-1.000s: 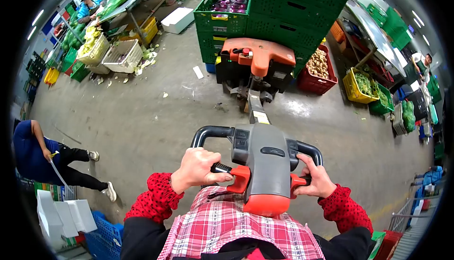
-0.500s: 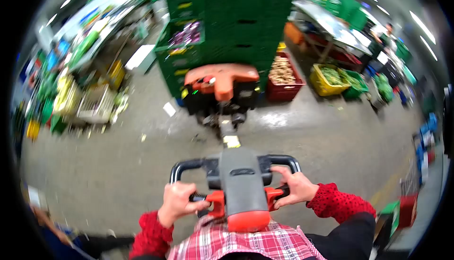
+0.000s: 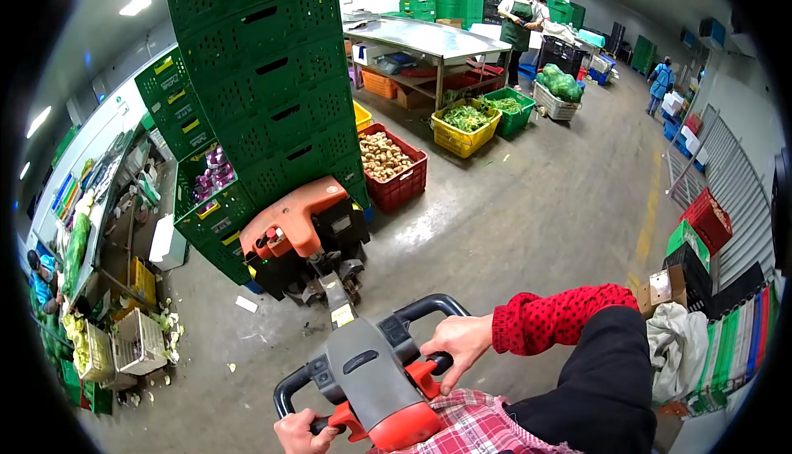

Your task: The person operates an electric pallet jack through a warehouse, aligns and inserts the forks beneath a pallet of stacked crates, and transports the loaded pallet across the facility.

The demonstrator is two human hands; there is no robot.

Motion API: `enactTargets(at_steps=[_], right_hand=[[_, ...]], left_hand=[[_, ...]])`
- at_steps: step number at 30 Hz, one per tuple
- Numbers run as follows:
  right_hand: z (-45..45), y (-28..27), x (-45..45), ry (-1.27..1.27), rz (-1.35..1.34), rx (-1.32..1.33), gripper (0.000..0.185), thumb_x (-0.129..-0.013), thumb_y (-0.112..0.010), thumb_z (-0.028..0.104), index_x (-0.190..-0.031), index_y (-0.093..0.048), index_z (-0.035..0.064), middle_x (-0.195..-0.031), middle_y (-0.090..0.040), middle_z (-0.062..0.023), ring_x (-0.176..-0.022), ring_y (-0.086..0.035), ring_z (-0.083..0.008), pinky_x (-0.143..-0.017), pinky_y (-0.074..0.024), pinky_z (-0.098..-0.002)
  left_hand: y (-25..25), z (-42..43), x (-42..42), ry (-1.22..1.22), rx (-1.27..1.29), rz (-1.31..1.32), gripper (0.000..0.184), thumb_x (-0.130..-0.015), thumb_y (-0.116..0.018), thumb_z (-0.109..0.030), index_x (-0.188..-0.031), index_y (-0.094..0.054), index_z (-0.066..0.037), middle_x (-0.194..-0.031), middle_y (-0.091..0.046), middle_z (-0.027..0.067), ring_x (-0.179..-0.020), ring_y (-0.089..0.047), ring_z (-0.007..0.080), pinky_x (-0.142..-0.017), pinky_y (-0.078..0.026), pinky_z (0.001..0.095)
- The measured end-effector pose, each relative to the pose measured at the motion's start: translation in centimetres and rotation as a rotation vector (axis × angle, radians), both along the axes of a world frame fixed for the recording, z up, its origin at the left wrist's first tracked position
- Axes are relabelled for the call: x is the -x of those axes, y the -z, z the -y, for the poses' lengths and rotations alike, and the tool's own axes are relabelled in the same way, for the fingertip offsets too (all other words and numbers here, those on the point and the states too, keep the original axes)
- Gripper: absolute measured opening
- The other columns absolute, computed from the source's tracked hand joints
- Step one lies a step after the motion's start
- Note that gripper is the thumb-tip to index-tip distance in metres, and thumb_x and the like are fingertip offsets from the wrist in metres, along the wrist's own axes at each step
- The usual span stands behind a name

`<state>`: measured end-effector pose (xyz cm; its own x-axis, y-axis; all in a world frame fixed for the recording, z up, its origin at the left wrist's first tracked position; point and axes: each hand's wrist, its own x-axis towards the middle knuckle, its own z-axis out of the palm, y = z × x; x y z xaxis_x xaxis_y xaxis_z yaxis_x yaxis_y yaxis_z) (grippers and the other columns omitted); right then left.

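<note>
My left hand [image 3: 302, 431] is closed round the left grip of a pallet truck's tiller handle, low in the view. My right hand [image 3: 459, 347] grips the right side, its fingers by the red thumb lever. Between them sits the grey and red handle head [image 3: 371, 367]. A shaft joins it to the orange-topped pallet truck body [image 3: 294, 215]. Just beyond rises a tall stack of green crates [image 3: 268, 82]. Purple vegetables [image 3: 213, 177] fill one open crate at its left side.
Right of the stack stand a red crate of brown produce [image 3: 410, 186], a yellow crate of greens [image 3: 462, 147] and a metal table [image 3: 429, 37]. A person in an apron [image 3: 518, 25] stands behind. White crates [image 3: 139, 342] lie left; a metal fence [image 3: 730, 173] lines the right.
My view has swung right and the scene has shifted left. The handle is now tilted, with my left hand lower and my right hand higher relative to it. Both hands keep their hold.
</note>
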<state>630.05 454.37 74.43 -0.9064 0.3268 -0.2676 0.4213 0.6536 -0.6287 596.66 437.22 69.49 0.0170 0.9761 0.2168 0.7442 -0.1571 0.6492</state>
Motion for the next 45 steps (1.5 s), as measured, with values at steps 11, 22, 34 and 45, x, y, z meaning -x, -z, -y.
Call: enactTargets(at_steps=[11, 22, 34, 45], right_hand=[[-0.4, -0.5, 0.5, 0.016, 0.103, 0.059, 0.061, -0.064, -0.078, 0.057, -0.080, -0.060, 0.0007, -0.063, -0.061, -0.0171, -0.066, -0.062, -0.0391, -0.063, -0.0476, -0.0457], [-0.3, -0.1, 0.7, 0.011, 0.083, 0.050, 0.058, -0.064, -0.078, 0.055, -0.077, -0.059, 0.0018, -0.061, -0.061, -0.0158, -0.063, -0.062, -0.0389, -0.061, -0.0473, -0.0455], [0.0, 0.0, 0.8, 0.029, 0.081, 0.032, 0.058, -0.062, -0.079, 0.056, -0.076, -0.060, 0.0029, -0.060, -0.060, -0.0156, -0.062, -0.061, -0.0388, -0.060, -0.0467, -0.0459], [0.7, 0.5, 1.8, 0.004, -0.006, -0.001, 0.060, -0.064, -0.078, 0.059, -0.078, -0.059, 0.0041, -0.058, -0.058, -0.0166, -0.060, -0.060, -0.0401, -0.054, -0.0456, -0.0464]], left_hand=[[0.8, -0.2, 0.4, 0.037, -0.011, -0.010, 0.026, -0.074, -0.068, -0.034, -0.073, -0.062, -0.009, -0.061, -0.057, 0.0121, -0.059, -0.057, 0.0333, -0.054, -0.044, 0.0430], [1.8, 0.1, 1.2, 0.040, -0.027, -0.034, 0.034, -0.078, -0.064, -0.042, -0.073, -0.061, -0.008, -0.063, -0.055, 0.0142, -0.060, -0.056, 0.0351, -0.054, -0.043, 0.0449], [1.7, 0.1, 1.1, 0.034, -0.043, 0.008, 0.026, -0.075, -0.065, -0.034, -0.075, -0.064, -0.008, -0.063, -0.056, 0.0135, -0.060, -0.056, 0.0338, -0.054, -0.045, 0.0428], [3.7, 0.0, 3.3, 0.025, -0.173, 0.022, 0.062, -0.075, -0.061, -0.068, -0.060, -0.058, -0.008, -0.049, -0.051, 0.0078, -0.046, -0.054, 0.0294, -0.046, -0.043, 0.0389]])
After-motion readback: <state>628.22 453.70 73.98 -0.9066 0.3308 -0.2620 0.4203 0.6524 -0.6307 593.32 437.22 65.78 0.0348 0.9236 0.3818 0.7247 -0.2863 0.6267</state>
